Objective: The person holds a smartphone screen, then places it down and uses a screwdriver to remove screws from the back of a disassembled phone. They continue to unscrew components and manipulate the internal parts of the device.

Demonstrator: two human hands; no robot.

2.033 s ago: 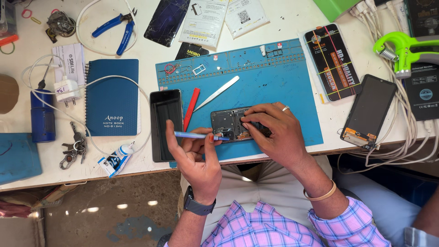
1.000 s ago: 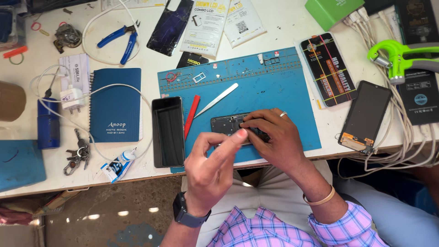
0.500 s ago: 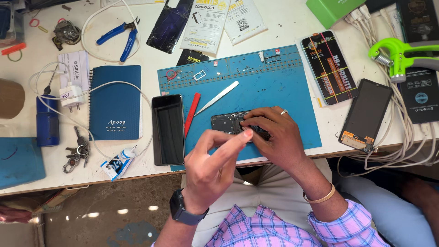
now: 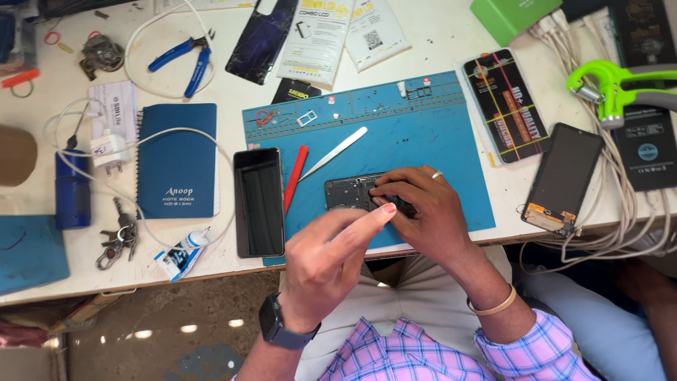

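Observation:
An opened dark phone body (image 4: 347, 192) lies on the blue work mat (image 4: 423, 127) near the table's front edge. My right hand (image 4: 427, 212), with a ring on one finger, rests over the phone's right half and grips it. My left hand (image 4: 328, 250), wearing a dark wristwatch, reaches in from below with its back to the camera. Its stretched fingertips touch the phone's lower edge beside my right fingers. The left palm is hidden, so anything held in it does not show.
Left of the opened phone lie a black-screened phone (image 4: 259, 201), a red pry tool (image 4: 295, 178) and a white spudger (image 4: 333, 153). A blue notebook (image 4: 176, 159), keys (image 4: 116, 240), glue tube (image 4: 180, 255) and blue pliers (image 4: 185, 60) sit further left. A loose screen (image 4: 562, 176) and cables (image 4: 624, 212) are right.
Two seconds ago my left hand held a thin blue tool beside the phone. That tool no longer shows, and the left fingertips have moved up onto the phone. My right hand has stayed put.

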